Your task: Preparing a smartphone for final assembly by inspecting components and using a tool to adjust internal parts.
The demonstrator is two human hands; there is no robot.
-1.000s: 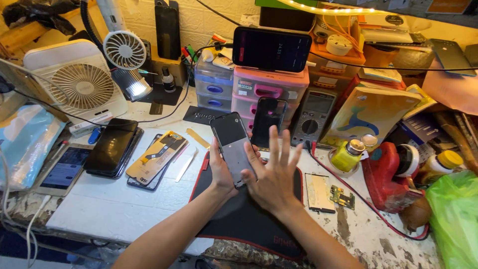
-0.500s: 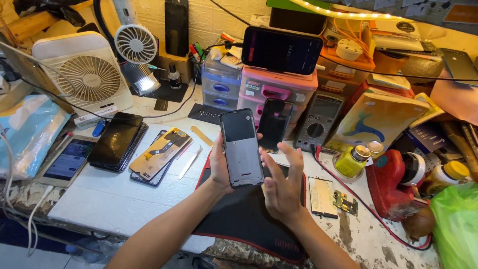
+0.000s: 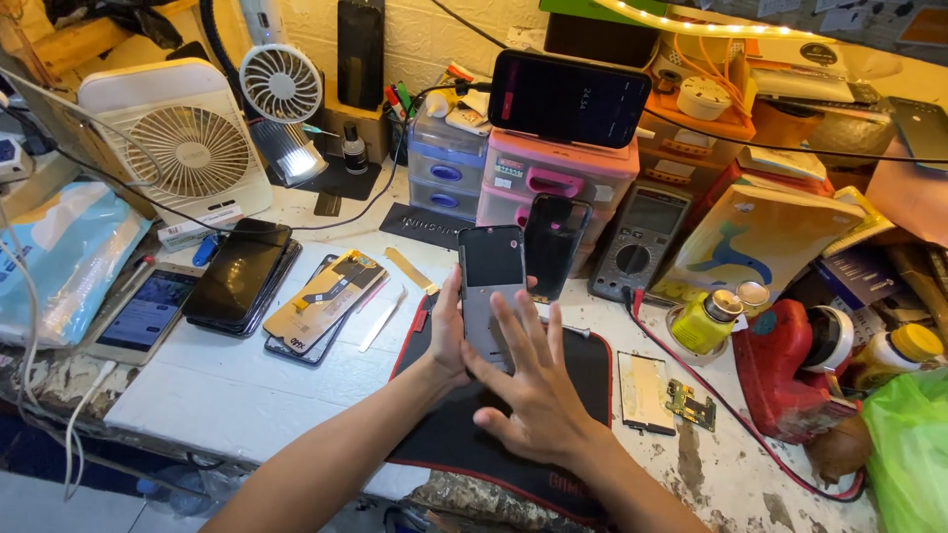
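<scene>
A grey phone point(image 3: 492, 288) stands nearly upright above the black work mat point(image 3: 464, 434), its dark upper part facing the camera. The left hand point(image 3: 446, 336) wraps around the phone's left edge and grips it from behind, while the right hand point(image 3: 533, 380) lies flat against its lower front, fingers spread wide and covering the bottom half. Just right of the phone a second dark phone point(image 3: 553, 245) leans against the pink drawer unit point(image 3: 553, 183), and a multimeter point(image 3: 640, 240) stands farther right. Right of the mat lie a small screen panel point(image 3: 644, 392) and a green circuit board point(image 3: 690, 404), with a yellow bottle point(image 3: 703, 324) beyond them. Left of the phone, a stack of opened handsets point(image 3: 321, 304) and a black phone point(image 3: 237, 272) rest on the white bench point(image 3: 217, 395); a white fan point(image 3: 178, 143) stands behind those.
</scene>
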